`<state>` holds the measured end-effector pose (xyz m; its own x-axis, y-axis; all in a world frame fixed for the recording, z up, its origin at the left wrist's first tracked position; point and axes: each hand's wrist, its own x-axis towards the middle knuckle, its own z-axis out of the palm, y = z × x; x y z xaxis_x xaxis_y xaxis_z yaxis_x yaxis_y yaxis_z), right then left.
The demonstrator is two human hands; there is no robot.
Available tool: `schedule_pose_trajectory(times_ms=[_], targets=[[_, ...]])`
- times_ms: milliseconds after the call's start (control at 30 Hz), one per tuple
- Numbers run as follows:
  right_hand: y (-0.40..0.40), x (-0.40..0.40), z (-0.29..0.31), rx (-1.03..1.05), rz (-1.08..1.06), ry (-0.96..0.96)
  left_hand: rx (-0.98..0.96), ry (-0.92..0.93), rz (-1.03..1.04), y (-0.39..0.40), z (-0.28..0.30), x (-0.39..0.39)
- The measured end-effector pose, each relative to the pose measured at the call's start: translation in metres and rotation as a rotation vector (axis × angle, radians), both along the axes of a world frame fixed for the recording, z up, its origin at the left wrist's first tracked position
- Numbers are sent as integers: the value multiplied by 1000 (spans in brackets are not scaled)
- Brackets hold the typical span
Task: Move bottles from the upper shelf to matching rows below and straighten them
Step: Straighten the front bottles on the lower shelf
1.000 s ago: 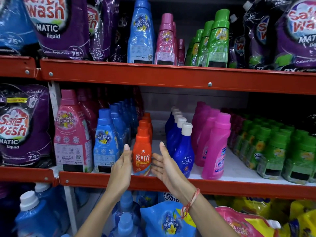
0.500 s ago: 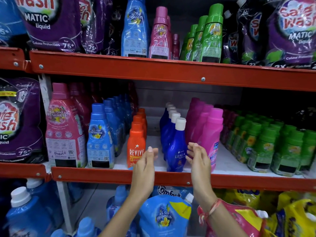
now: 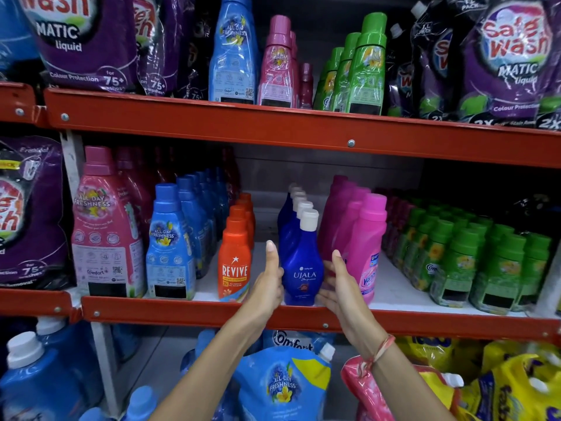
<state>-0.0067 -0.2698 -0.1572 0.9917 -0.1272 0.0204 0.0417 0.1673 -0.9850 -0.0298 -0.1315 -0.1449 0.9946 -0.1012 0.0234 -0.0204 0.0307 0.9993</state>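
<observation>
A dark blue Ujala bottle with a white cap stands at the front of its row on the middle shelf. My left hand presses flat against its left side, fingers upright. My right hand cups its right side, fingers curling behind it. An orange Revive bottle stands just left, a pink Vanish bottle just right. On the upper shelf stand a blue bottle, pink bottles and green bottles.
Rows of pink and blue Comfort bottles fill the left of the middle shelf, with small green bottles on the right. Purple Safe Wash pouches hang at both sides. Refill pouches and jugs sit below.
Both hands have moved right, from either side of the orange Revive bottle to the blue Ujala bottle, and have closed in against its sides.
</observation>
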Motion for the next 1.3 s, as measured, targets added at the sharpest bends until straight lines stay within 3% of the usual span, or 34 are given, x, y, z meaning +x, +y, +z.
schedule_pose_trajectory(times_ms=[267,433,500,600,700,800,967,1100,1300], targets=[[0,2,-1,-138,-78,-8,-28,19,-96,3,0,4],[-4,6,-11,-236,-120,-29,-3,21,-41,3,-3,6],[-2,-5,-4,-299,-189,-97,88,-48,73,0,-8,4],[-10,-19,4,-229,-414,-299,161,-336,320,-9,-14,-4],[-30,-21,6,-108,-593,-423,66,-485,375,-19,-12,-9],[-54,-8,-5,-99,-687,-344,67,-424,160,-37,-15,-1],[-83,15,-11,-110,-393,-60,159,-161,-54,-74,-19,9],[-90,8,-3,-163,-262,-70,80,-47,-148,-85,-4,3],[-101,1,-12,-197,-255,-139,110,54,-220,-88,0,7]])
